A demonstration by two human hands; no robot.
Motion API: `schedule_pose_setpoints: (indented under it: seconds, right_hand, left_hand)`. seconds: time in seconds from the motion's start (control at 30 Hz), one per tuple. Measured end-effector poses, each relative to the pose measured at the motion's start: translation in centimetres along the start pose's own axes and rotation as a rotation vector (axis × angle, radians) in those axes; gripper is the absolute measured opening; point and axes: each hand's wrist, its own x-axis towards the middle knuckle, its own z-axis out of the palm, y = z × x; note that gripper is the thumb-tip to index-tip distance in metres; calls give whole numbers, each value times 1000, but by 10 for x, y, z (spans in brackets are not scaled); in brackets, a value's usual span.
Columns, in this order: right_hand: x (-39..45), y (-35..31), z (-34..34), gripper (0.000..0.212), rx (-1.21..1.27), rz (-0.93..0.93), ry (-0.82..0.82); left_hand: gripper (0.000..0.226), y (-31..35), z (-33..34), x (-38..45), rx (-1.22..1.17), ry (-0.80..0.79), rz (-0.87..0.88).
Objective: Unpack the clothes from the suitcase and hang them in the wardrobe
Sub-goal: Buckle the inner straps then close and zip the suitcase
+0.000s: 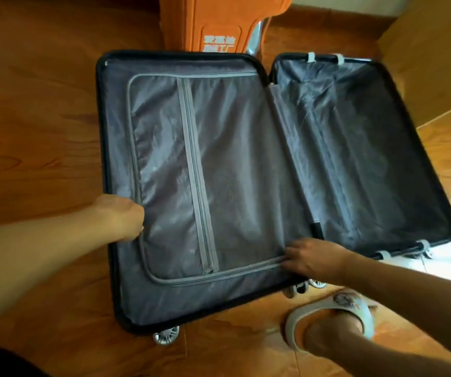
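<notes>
Grey slipper (330, 319) on a foot stands on the wooden floor (42, 118) just beside the near edge of the open suitcase (246, 172), close to its wheels. At that near edge the right hand (314, 258) pinches the grey zip line of the divider panel (205, 172), while the left hand (122, 217) grips the panel's left border with fingers curled under. Beyond the suitcase's far edge stands an orange object (218, 23); no clothes show.

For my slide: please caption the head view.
Both hands on the grey zipped divider of the open dark suitcase.
</notes>
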Motion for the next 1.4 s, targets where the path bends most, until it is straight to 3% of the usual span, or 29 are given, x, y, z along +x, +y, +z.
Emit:
schedule_pose_setpoints:
  seconds: [0.1,0.17,0.23,0.33,0.4,0.43,0.53,0.63,0.7,0.8,0.9,0.97,1.03,1.07,1.17,1.23,1.33,1.4]
  right_hand:
    - [-32,29,6,11,-61,-5,35]
    - [-28,29,-1,8,-24,-81,69]
    - [-29,42,-1,2,45,-22,150]
    - [-64,87,2,22,219,440,203]
    - [-103,114,12,22,376,821,173]
    - [-124,124,21,19,476,985,226]
    - [-186,126,60,14,803,1524,608]
    - [-225,95,141,15,1325,1965,829]
    - [-238,69,199,27,1565,2090,707]
    - [-234,54,246,46,1871,2006,608]
    - [-214,69,254,71,1966,1775,809]
    - [-200,83,246,60,1934,1674,1040]
    - [-191,85,233,29,1840,1698,1143]
    - [-190,80,226,17,1805,1720,1096]
    - [-209,49,216,10,1864,1629,931]
    - [-237,22,207,8,2087,1452,1012]
    - [-286,-12,177,27,2370,1098,1084]
    - [-315,-20,145,32,2445,892,1094]
  left_hand:
    - [22,21,-15,2,118,34,23]
    - [28,49,-32,-1,90,137,83]
    - [26,82,-49,-3,1,276,211]
    - [20,132,-79,-2,-124,394,422]
    - [16,174,-100,4,-250,502,502]
    - [16,197,-111,9,-326,551,537]
    - [26,267,-144,26,-468,698,639]
    - [34,308,-161,63,-295,792,657]
    - [43,315,-157,87,-116,726,574]
    - [58,315,-142,98,66,694,529]
    - [75,319,-141,97,52,575,498]
    - [86,323,-149,97,36,546,481]
    - [88,324,-151,96,48,545,483]
    - [88,323,-151,95,55,532,480]
    - [91,323,-152,93,71,490,459]
    - [82,325,-156,87,82,470,445]
    - [51,327,-158,81,115,421,419]
    - [45,328,-161,79,96,365,428]
